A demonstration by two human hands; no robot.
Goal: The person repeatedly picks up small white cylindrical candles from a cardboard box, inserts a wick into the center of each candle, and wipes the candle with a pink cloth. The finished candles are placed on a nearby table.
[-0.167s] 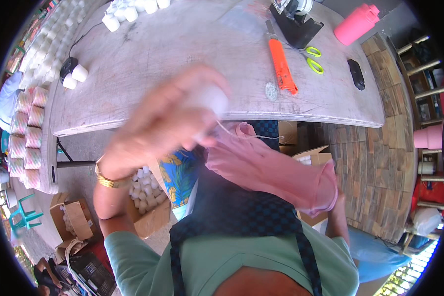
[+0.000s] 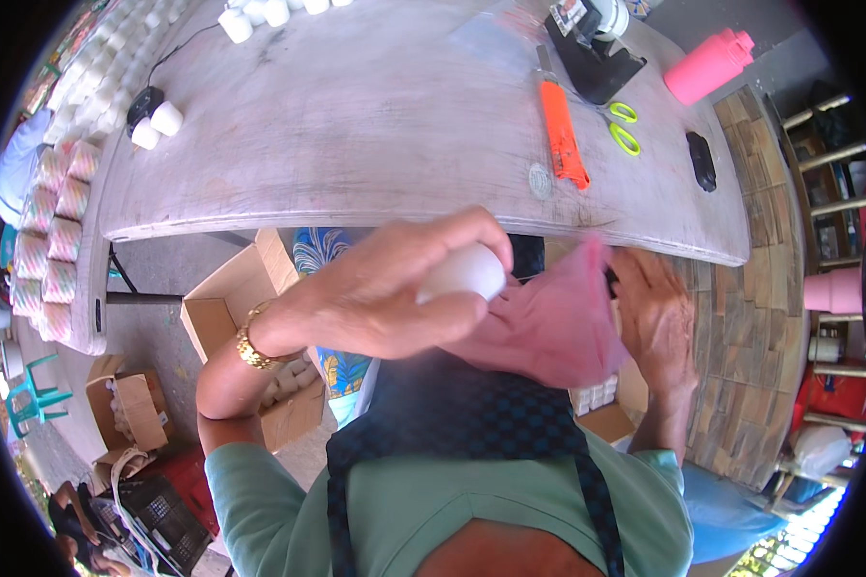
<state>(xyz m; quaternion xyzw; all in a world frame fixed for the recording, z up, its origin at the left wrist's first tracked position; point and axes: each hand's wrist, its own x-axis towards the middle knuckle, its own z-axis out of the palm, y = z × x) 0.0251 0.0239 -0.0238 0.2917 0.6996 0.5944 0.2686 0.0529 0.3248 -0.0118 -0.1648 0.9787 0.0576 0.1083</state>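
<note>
Below the near edge of the scuffed counter [image 2: 375,144], before a checkered apron [image 2: 462,413], hangs a pink cloth [image 2: 553,332]. The left hand [image 2: 385,288] and right hand [image 2: 656,317] flank it: whether the right's grip pinches it, I cannot tell; the left's pinches a white rounded cylinder [image 2: 467,272].

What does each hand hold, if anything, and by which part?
The left hand holds a white rounded object by its sides. The right hand is at the edge of the pink cloth, its grip unclear.
</note>
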